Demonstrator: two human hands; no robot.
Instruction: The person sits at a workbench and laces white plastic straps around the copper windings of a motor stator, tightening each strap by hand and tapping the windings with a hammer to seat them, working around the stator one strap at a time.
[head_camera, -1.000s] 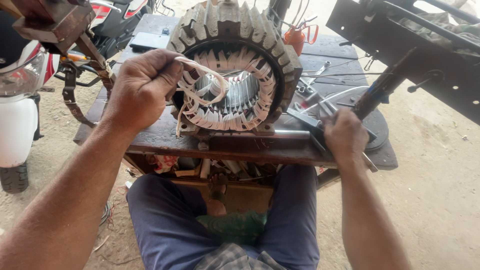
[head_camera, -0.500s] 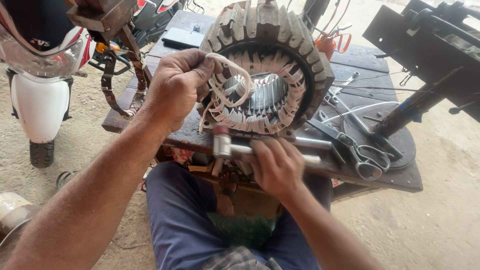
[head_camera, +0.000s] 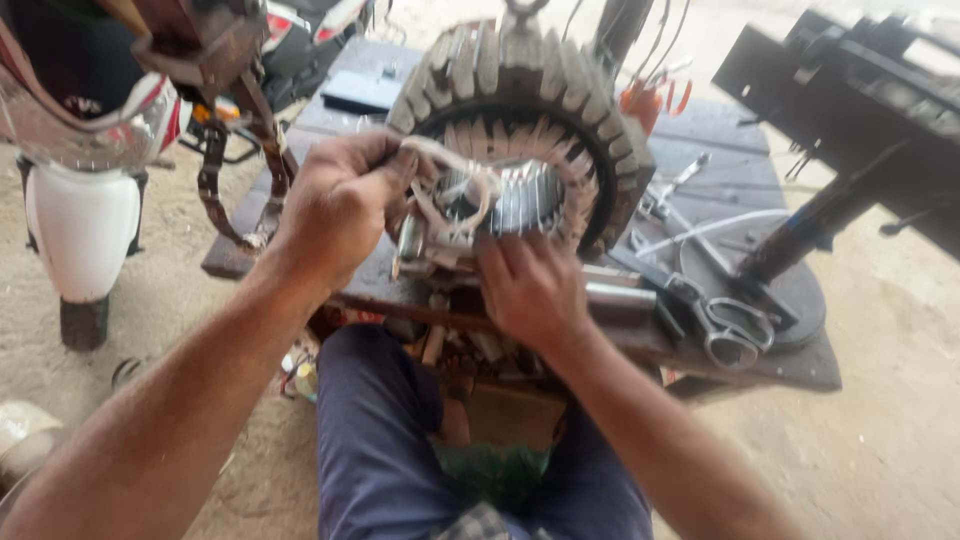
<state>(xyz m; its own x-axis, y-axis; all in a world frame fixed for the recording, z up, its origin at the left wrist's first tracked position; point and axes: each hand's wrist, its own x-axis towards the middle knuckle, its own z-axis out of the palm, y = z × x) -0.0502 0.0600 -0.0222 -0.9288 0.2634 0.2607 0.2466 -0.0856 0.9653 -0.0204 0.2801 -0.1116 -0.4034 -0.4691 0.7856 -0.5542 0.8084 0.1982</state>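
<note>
A large finned motor stator (head_camera: 520, 110) stands on edge on a dark workbench (head_camera: 780, 360), its bore facing me with pale winding ends around the opening. My left hand (head_camera: 335, 205) grips the white tubing and winding at the stator's left rim. My right hand (head_camera: 530, 285) is at the lower front of the bore, fingers closed on a small metal cylindrical tool (head_camera: 410, 238) whose tip sticks out to the left. The frame is blurred, so the exact grip is hard to read.
Scissors (head_camera: 735, 330) and a metal tube (head_camera: 620, 298) lie on the bench to the right. A black metal frame with a post (head_camera: 830, 210) stands at right. A white scooter fender and wheel (head_camera: 80, 240) are at left. Sandy ground surrounds my blue-trousered legs (head_camera: 380, 430).
My right hand left the bench's right side, came to the front of the stator and now holds a small metal tool at the bore. My left hand stayed on the winding.
</note>
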